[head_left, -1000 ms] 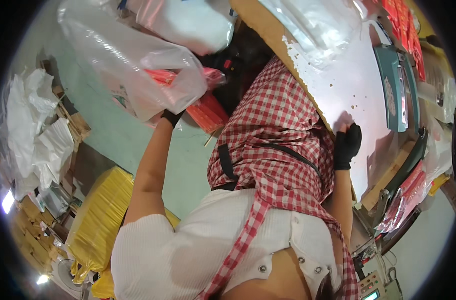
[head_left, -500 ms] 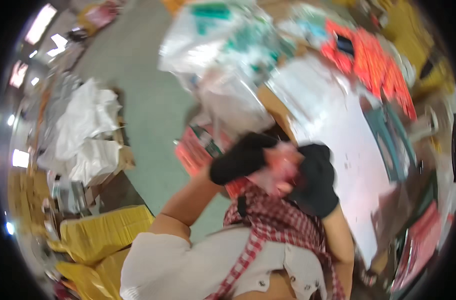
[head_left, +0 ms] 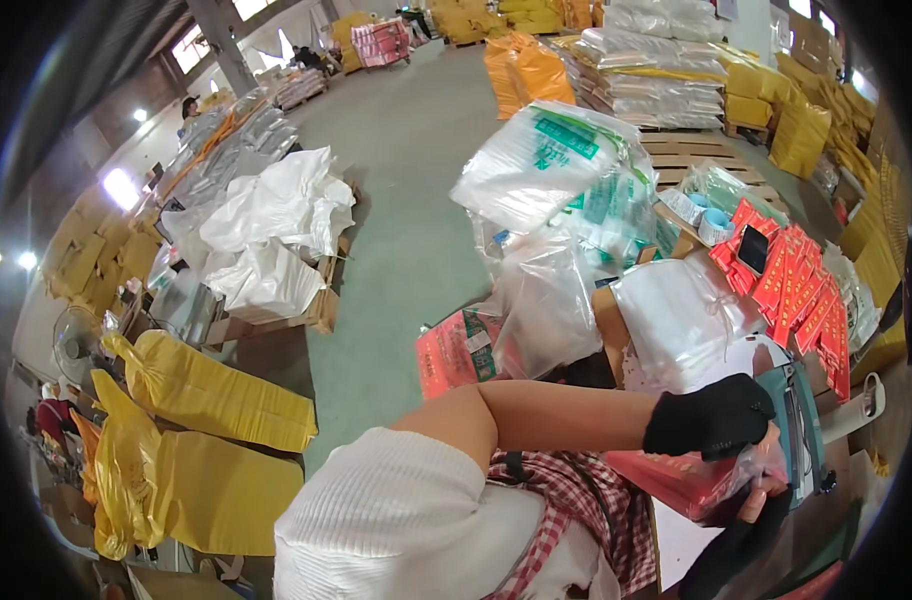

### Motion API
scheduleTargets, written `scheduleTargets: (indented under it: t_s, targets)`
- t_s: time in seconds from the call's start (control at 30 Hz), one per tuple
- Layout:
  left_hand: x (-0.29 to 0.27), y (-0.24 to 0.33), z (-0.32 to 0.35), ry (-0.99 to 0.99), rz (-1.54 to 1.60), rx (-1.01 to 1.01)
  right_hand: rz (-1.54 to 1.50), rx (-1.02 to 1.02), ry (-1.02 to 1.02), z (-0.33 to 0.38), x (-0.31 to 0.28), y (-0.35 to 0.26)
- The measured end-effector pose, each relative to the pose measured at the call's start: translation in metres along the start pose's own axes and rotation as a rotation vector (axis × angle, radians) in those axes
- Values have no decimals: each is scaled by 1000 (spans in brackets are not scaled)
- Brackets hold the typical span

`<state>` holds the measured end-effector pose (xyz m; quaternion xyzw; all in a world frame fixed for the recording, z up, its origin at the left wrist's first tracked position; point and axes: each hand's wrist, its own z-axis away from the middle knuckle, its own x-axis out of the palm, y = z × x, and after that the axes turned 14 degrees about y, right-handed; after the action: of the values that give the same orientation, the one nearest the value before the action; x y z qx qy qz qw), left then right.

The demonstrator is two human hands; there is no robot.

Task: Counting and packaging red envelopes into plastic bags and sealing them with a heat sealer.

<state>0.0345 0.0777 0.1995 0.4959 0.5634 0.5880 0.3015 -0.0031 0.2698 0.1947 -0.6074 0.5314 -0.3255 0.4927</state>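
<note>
My left hand [head_left: 714,417], in a black glove, is clamped down over the top of a red packet in a clear plastic bag [head_left: 698,480], fingers curled over its upper edge. My right hand [head_left: 741,535], also gloved, comes up from below and pinches the bag's right end; I cannot see its palm, so how firm that grip is I cannot tell. The packet hangs in front of my checked apron [head_left: 576,500], near the front edge of the counter [head_left: 676,545] and not resting on it.

Its long axis runs roughly left to right across me, tilting down toward the right, and the loose, crumpled mouth of the bag points right, toward my right hand.

What worries me is the slick film. I judge that the red packet could slide toward the low right end and drop out of the open mouth if my right pinch eases. My left forearm crosses my body, so the hold is awkward, and a twist could tear the thin plastic.

Farther along the counter, stacks of red packets [head_left: 791,290] lie by the right edge, crowded by tied white sacks [head_left: 676,310]; a swing of my elbow could knock them. Beyond, yellow bags [head_left: 216,400] lie on the floor [head_left: 416,200].
</note>
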Motion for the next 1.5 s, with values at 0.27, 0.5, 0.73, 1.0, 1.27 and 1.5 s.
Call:
scheduleTargets:
  t_s: [0.27,0.5,0.73,1.0,1.27,1.5]
  targets:
    - [36,-43,-29,-43,-547,759,224,135,-199,-30,-36,31]
    - [14,6,-38,-623,-507,639,125,-134,-427,-41,-55,34]
    - [5,-2,-43,-756,-627,734,293,-239,-445,-55,-49,3]
    - [-8,3,-23,-834,-518,256,110,-263,-674,-61,-42,-8]
    - [-31,4,-14,-471,-314,530,12,-288,-549,-63,-78,22]
    - [-8,-3,7,-442,-182,583,205,-732,-924,-68,-66,-30]
